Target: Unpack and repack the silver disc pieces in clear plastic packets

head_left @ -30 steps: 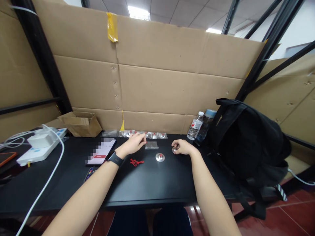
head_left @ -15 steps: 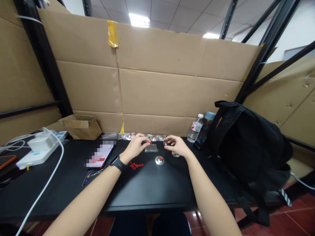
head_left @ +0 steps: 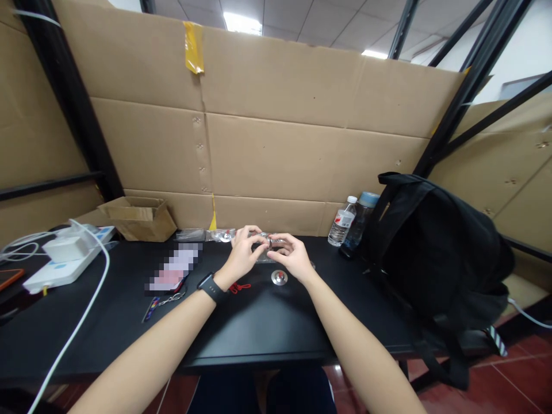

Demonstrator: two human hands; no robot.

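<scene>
My right hand (head_left: 291, 256) grips a small shiny metal disc (head_left: 269, 244) on edge between thumb and fingers. My left hand (head_left: 246, 253), with a dark watch (head_left: 210, 286) on its wrist, is pinched against the disc's left side. Whatever else its fingertips hold is too small to make out. Just below the hands, another silver disc (head_left: 279, 278) with a red centre lies flat on the black table (head_left: 259, 328). A knotted red cord (head_left: 240, 287) lies by my left wrist. Behind the fingers, a clear plastic bag (head_left: 264, 260) is partly hidden.
Bagged discs (head_left: 225, 235) line the cardboard wall (head_left: 267, 155). At left are a phone (head_left: 176, 267), a keychain (head_left: 152, 309), a power strip (head_left: 69, 267) and a cardboard box (head_left: 140, 221). Two bottles (head_left: 342, 224) and a black backpack (head_left: 440, 270) stand at right.
My right hand has moved left with the metal disc, and the two hands now meet at it. The left hand has shifted only slightly. The disc on the table stays put.
</scene>
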